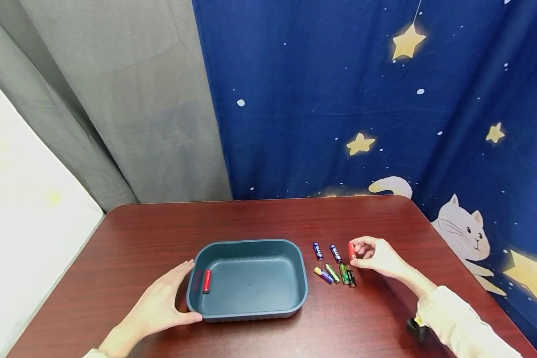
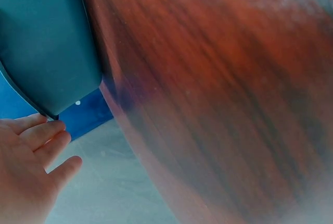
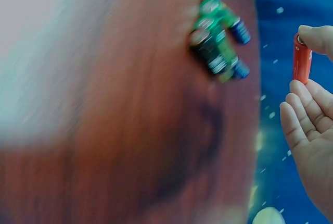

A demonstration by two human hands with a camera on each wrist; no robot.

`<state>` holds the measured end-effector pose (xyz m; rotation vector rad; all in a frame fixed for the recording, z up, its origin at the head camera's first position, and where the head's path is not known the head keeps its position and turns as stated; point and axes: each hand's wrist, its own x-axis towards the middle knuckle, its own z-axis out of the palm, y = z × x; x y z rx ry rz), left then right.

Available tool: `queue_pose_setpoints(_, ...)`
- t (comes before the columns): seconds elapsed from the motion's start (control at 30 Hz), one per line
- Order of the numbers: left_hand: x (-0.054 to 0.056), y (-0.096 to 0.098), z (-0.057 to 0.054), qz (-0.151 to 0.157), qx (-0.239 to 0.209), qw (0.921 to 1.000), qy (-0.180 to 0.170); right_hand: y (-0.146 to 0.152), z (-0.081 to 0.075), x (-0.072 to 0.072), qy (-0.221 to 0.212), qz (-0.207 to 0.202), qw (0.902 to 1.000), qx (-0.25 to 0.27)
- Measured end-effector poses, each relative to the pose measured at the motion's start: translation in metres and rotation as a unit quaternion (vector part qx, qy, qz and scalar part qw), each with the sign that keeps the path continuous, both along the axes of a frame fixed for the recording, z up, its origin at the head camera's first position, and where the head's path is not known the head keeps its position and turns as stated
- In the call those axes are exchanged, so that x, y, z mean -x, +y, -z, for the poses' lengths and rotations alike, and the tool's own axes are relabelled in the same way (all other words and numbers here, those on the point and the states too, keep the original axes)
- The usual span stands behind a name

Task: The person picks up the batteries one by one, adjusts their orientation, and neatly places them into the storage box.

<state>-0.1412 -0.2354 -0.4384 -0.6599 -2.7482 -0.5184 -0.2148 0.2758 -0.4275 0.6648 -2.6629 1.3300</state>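
Observation:
My right hand (image 1: 376,256) pinches a red battery (image 3: 302,60) by its two ends, between thumb and fingertips, over the right part of the table. Below and beside it lie several more batteries: a blue one (image 1: 317,251), another blue one (image 1: 335,253), a purple-and-yellow one (image 1: 324,275), two green ones (image 1: 343,274) and a black one (image 1: 350,276). My left hand (image 1: 156,301) rests at the left end of a dark blue-green tray (image 1: 250,315), fingers and thumb spread along its rim. Inside the tray, near its left wall, sits one red battery (image 1: 207,282).
Everything stands on a reddish-brown wooden table (image 1: 152,233). Behind the table hang a grey curtain (image 1: 161,124) and a blue one (image 1: 295,124) with stars and a cat. A small black object (image 1: 417,329) shows by the right sleeve.

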Motion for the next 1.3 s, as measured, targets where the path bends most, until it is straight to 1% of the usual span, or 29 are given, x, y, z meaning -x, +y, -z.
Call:
queue_pose_setpoints(0.17, 0.000, 0.000, 0.001, 0.000, 0.000, 1.0000, 0.003, -0.019, -0.013, 0.003, 0.021, -0.013, 0.9996, 0.013)
queue_pose_setpoints(0.27, 0.000, 0.000, 0.002, -0.002, 0.002, 1.0000, 0.005, -0.037, -0.031, -0.004, 0.023, -0.027, 0.9992, 0.015)
queue_pose_setpoints(0.4, 0.000, 0.000, 0.002, -0.002, 0.005, 0.9999, 0.012, -0.063, -0.055, -0.016, 0.016, -0.046, 0.9987, 0.012)
queue_pose_setpoints(0.43, 0.000, 0.000, 0.002, -0.003, 0.005, 0.9999, 0.012, -0.068, -0.058, -0.017, 0.014, -0.051, 0.9985, 0.015)
queue_pose_setpoints(0.5, 0.000, 0.000, 0.002, -0.001, 0.003, 0.9999, 0.014, -0.076, -0.059, -0.015, 0.012, -0.058, 0.9981, 0.017)
queue_pose_setpoints(0.73, 0.000, 0.000, 0.002, 0.000, -0.001, 0.9999, 0.013, -0.099, -0.051, 0.002, 0.013, -0.079, 0.9955, 0.051)
queue_pose_setpoints(0.87, 0.000, -0.001, 0.001, -0.004, 0.004, 1.0000, 0.004, -0.117, -0.050, 0.005, 0.015, -0.088, 0.9933, 0.073)
queue_pose_setpoints(0.97, 0.000, -0.001, 0.001, -0.006, 0.009, 0.9999, -0.001, -0.133, -0.048, 0.006, 0.009, -0.090, 0.9925, 0.082)
queue_pose_setpoints(1.07, 0.000, -0.001, 0.000, -0.006, 0.009, 0.9999, -0.003, -0.148, -0.049, 0.005, 0.001, -0.090, 0.9926, 0.081)
queue_pose_setpoints(1.17, 0.000, -0.001, 0.001, -0.009, 0.011, 0.9999, 0.001, -0.163, -0.057, -0.001, -0.005, -0.099, 0.9919, 0.080)
queue_pose_setpoints(1.3, 0.000, 0.000, 0.002, -0.004, 0.009, 0.9999, 0.011, -0.179, -0.071, -0.011, -0.010, -0.108, 0.9910, 0.078)
